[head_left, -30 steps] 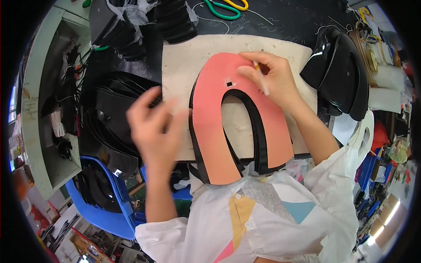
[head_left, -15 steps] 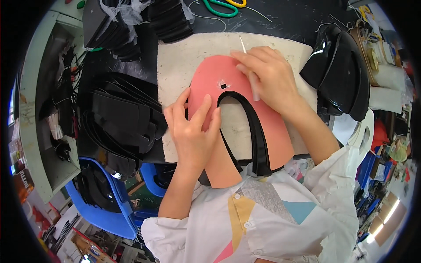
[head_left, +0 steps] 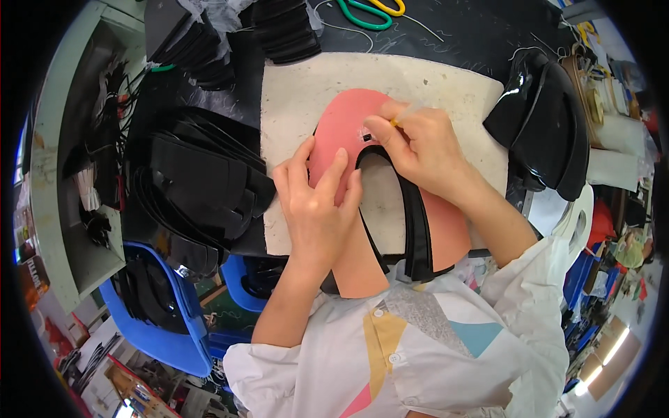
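A pink U-shaped sheet (head_left: 348,104) with a small square hole near its curved top lies over black, glossy material (head_left: 417,240) that shows along its inner edge. My left hand (head_left: 313,202) rests on the sheet's left side, fingers spread and pressing it down. In my right hand (head_left: 425,150) a slim, whitish pen-like tool (head_left: 416,106) with a bit of yellow is pinched between thumb and fingers, close to the square hole. The tool's tip is hidden by my fingers. Beneath everything is a cream board (head_left: 460,83).
Stacked black glossy pieces (head_left: 195,164) lie left of the board; more curved black pieces (head_left: 543,125) sit at its right. Green-handled scissors (head_left: 366,17) and loose threads lie at the far edge. A blue chair-like bin (head_left: 153,334) holding black pieces stands at lower left.
My right hand has moved down and left toward the square hole, and the tool has been turned over in its fingers. My left hand stays on the sheet. The whole view has shifted slightly.
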The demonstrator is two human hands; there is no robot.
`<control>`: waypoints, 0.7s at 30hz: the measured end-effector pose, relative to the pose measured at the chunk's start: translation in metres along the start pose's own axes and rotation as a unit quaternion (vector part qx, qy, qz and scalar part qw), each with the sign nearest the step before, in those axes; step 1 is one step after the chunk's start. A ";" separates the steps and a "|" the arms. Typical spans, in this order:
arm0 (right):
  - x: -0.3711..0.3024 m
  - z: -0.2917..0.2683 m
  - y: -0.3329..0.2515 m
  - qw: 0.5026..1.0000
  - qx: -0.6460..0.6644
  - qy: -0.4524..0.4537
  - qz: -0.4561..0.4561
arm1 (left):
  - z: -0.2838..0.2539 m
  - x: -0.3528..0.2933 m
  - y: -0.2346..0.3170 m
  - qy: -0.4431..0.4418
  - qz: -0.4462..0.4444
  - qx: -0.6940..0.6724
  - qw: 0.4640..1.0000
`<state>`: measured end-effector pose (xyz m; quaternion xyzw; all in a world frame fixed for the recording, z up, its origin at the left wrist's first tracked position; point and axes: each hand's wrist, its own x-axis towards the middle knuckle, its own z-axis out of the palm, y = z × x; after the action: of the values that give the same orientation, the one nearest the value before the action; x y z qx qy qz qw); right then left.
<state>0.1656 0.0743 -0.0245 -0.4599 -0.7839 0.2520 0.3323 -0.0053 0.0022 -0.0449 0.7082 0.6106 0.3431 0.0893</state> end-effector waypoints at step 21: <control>-0.019 -0.143 0.079 0.816 0.349 0.405 0.222 | -0.105 0.033 -0.046 0.181 -0.216 -0.308 0.909</control>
<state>0.3241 0.1052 0.0084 -0.5352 -0.3150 0.3667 0.6928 -0.1045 0.0134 0.0211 0.4225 0.6179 0.6087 0.2631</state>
